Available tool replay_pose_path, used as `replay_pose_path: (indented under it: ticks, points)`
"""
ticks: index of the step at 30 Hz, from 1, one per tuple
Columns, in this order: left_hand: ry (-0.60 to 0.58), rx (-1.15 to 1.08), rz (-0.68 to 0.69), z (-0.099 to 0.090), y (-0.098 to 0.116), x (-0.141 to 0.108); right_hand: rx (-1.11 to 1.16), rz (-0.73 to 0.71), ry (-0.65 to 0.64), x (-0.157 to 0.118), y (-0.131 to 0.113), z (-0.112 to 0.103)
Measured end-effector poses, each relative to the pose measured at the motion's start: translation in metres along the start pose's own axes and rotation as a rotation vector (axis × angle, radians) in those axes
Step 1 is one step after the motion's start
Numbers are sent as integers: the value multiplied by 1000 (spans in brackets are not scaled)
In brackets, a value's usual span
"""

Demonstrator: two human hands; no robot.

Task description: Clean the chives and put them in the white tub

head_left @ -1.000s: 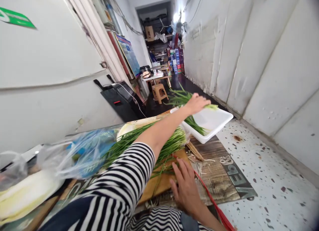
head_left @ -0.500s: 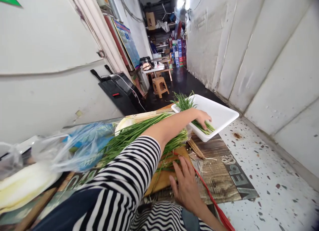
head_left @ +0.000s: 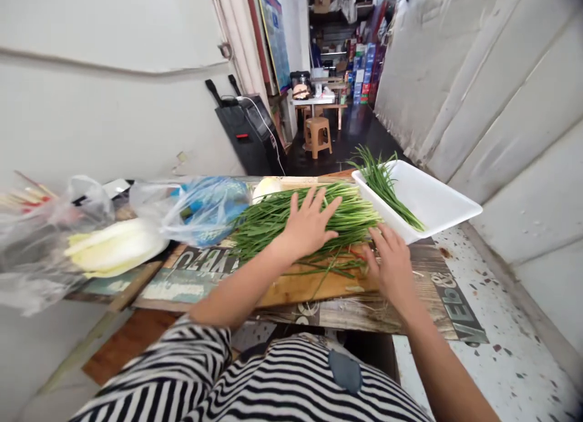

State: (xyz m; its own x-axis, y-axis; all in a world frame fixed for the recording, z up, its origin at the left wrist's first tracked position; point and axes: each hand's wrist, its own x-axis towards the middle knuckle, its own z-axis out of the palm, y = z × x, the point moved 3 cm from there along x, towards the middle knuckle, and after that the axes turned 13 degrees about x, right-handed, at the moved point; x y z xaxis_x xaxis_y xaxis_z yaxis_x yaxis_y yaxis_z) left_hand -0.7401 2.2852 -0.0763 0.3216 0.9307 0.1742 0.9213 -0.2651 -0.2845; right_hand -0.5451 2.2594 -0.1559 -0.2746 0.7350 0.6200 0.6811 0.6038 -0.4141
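A large heap of garlic chives (head_left: pixel 268 221) lies on a wooden cutting board (head_left: pixel 291 286), pale stem ends to the right. My left hand (head_left: pixel 312 223) is open, fingers spread, over the top of the heap. Beside the stem ends, my right hand (head_left: pixel 392 265) is open too, its fingers apart and slightly bent, with thumb toward a few loose stalks (head_left: pixel 337 265) at the front. A smaller bunch of chives (head_left: pixel 387 188) lies along the left side of a white plastic tray (head_left: pixel 449 212).
Left of the heap lie a blue plastic bag (head_left: pixel 212 212) and a napa cabbage (head_left: pixel 118 246) on the wood-patterned table (head_left: pixel 182 282). Beyond the table stand a black speaker box (head_left: pixel 248 130) and a brown stool (head_left: pixel 317 136). A white wall runs along the right.
My left hand has let go of the small bunch in the tray and moved back left onto the heap. My right hand has shifted to the stem ends. The view has turned left.
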Motion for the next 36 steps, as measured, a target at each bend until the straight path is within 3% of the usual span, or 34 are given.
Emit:
replay_pose_path:
  ticks: [2, 5, 10, 14, 17, 21, 26, 31, 34, 36]
  points:
    - [26, 3, -180, 27, -10, -44, -94, -25, -63, 21, 7, 7]
    - [6, 24, -209, 60, -19, -79, -192, -65, -129, 37, 9, 25]
    - [-13, 27, -219, 91, -55, -72, -178, -67, -89, 35, 1, 37]
    - [-31, -22, -164, 101, -76, -59, -98, -109, -68, 28, 3, 33]
    - [-85, -82, -162, 96, -76, -63, -100, -110, 27, 26, 12, 21]
    - [-143, -166, -92, 67, -59, -70, -172, -138, 62, 27, 16, 6]
    - [74, -284, -11, 27, -26, -51, -147, -134, -25, 25, 10, 1]
    - [176, -385, 109, 26, 10, -19, -148, -73, -67, 21, 14, 0]
    - [201, -418, 186, 30, 27, -9, 16, -67, -21, 16, 6, -12]
    - [190, -441, 238, 31, 36, -7, 177, 15, 8, 11, -1, -20]
